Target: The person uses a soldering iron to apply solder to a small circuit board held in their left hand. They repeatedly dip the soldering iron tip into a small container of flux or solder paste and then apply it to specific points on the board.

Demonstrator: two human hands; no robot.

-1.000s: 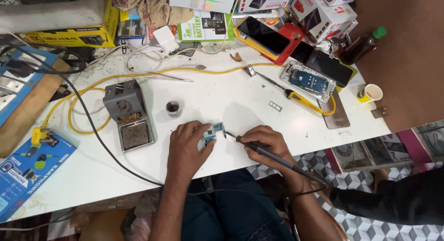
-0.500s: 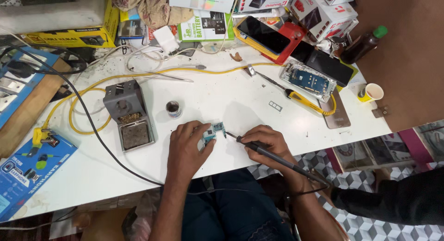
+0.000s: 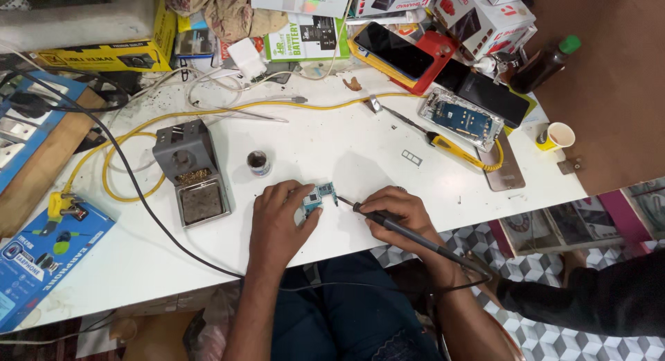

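A small blue-green circuit board (image 3: 320, 197) lies on the white table (image 3: 325, 146) near its front edge. My left hand (image 3: 278, 215) pins the board down with its fingertips. A dark soldering iron (image 3: 409, 234) is gripped like a pen in my right hand (image 3: 398, 213), and its tip touches the board's right edge. The iron's cable runs back toward my lap.
A grey soldering-iron stand (image 3: 189, 170) with a sponge tray and a small flux tin (image 3: 258, 162) sit left of the board. An opened phone (image 3: 460, 118), a yellow-handled screwdriver (image 3: 443, 141), phones, boxes and yellow cable crowd the back. A paper cup (image 3: 557, 135) stands far right.
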